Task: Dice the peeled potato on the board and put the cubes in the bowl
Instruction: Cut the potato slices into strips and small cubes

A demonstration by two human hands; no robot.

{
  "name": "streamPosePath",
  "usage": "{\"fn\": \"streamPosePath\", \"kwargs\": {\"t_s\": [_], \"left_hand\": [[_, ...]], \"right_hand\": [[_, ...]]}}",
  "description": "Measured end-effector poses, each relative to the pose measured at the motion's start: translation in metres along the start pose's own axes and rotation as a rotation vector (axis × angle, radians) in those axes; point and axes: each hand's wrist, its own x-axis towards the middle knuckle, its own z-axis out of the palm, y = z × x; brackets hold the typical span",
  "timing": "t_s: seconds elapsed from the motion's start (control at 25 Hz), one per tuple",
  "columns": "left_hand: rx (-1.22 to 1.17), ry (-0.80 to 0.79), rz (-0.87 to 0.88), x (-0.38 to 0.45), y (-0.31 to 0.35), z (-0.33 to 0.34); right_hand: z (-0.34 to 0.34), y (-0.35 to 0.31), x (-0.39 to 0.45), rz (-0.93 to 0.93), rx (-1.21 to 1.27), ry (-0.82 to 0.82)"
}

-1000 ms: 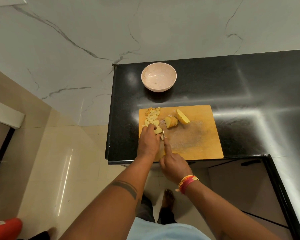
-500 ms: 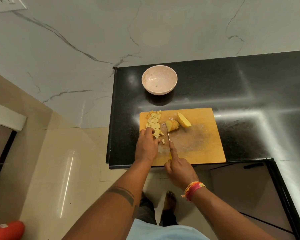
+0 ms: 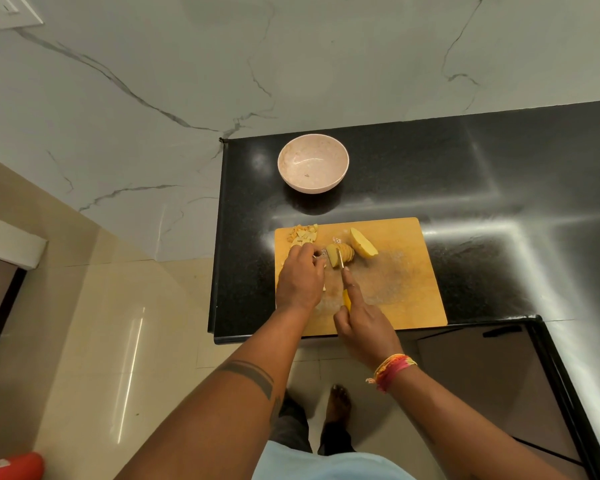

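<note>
Slicing pale-yellow sliced potato half [image 3: 341, 255] on rectangular wooden board [image 3: 406, 289]: right hand [image 3: 362, 320] fingers curled around yellow-handled knife [image 3: 343, 275]; left hand [image 3: 300, 277] fingers bent beside it, grip unclear.

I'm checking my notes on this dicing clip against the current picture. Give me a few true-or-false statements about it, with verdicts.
1. The bowl holds potato cubes. False: it holds no cubes; the cubes lie on the board.
2. The right hand holds the knife. True.
3. The bowl stands on the board. False: it stands on the black counter beyond it.
4. An uncut potato piece lies right of the sliced potato. True.
5. The left hand holds the bowl. False: it is over the board.
</note>
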Motion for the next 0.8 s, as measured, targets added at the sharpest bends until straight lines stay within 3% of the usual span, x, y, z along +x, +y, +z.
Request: {"fn": "streamPosePath", "kwargs": {"t_s": [0.16,0.28,0.8], "left_hand": [[0.129,-0.124,0.083,0.01,0.009,0.01],[0.17,-0.129,0.108,0.019,0.009,0.014],[-0.055,-0.157,0.093,0.024,0.0,0.01]], "right_hand": [[-0.006,0.008,-0.002,0.027,0.015,0.043],[-0.009,0.009,-0.001,0.025,0.002,0.036],[-0.009,-0.001,0.009,-0.025,-0.024,-0.028]]}}
